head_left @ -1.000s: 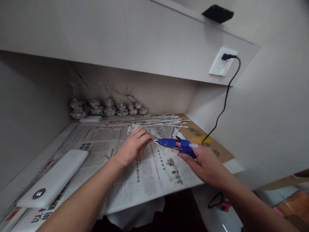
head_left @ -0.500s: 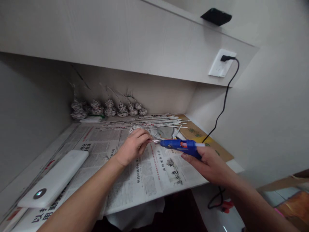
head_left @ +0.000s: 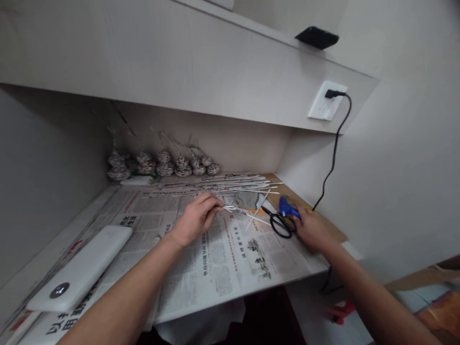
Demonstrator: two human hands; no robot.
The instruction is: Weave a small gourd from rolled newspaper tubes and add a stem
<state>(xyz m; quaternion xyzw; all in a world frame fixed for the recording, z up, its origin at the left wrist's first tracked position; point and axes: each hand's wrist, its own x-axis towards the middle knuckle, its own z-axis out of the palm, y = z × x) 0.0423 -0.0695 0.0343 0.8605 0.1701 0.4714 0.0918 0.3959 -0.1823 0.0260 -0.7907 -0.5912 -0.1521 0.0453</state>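
Observation:
My left hand [head_left: 201, 213] is closed in a pinch above the newspaper. White paper-stick ends [head_left: 229, 208] poke out from its fingertips, and the hand hides whatever else it holds. Over at the right, my right hand [head_left: 312, 229] grips the handle of a blue glue gun [head_left: 287, 207] above the cardboard. Black-handled scissors [head_left: 281, 225] lie just left of that hand, beside the glue gun. Loose paper sticks [head_left: 253, 218] cross on the newspaper between my two hands.
Several gourd shapes woven from paper [head_left: 164, 165] line the back wall. Before them lies a bundle of long paper sticks [head_left: 215, 184]. A white power bank [head_left: 82, 268] rests at left on the newspaper [head_left: 187, 287]. A black cord [head_left: 335, 158] hangs from the wall socket [head_left: 327, 100].
My right hand has moved the glue gun away from the left fingertips, right and back onto the cardboard side. The scissors now show. My left hand has hardly moved.

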